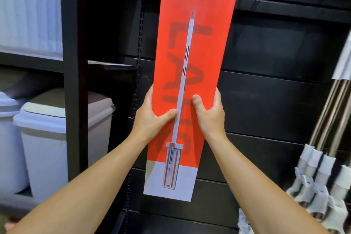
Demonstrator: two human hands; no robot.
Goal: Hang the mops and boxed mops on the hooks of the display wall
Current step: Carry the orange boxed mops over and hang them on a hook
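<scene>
Head view: both hands on the boxed mop (pixel 191 74), a long red box with a white bottom band and a mop drawing printed on its face. It is held upright, slightly tilted, flat against the black display wall (pixel 275 100); its top runs out of frame, so I can't tell whether it is on a hook. Left hand (pixel 152 118) grips the left edge, thumb on the front, fingers clamped round the edge. Right hand (pixel 210 114) does the same on the right edge, thumb on the front. Wall is dark horizontal panels with a slotted upright (pixel 139 43) just left of the box. Far right: hanging mops (pixel 322 167) with metal poles, blurred. Left: black shelving (pixel 73 74), with white lidded bins (pixel 57 138) on its lower shelf and pale stacked items above.
</scene>
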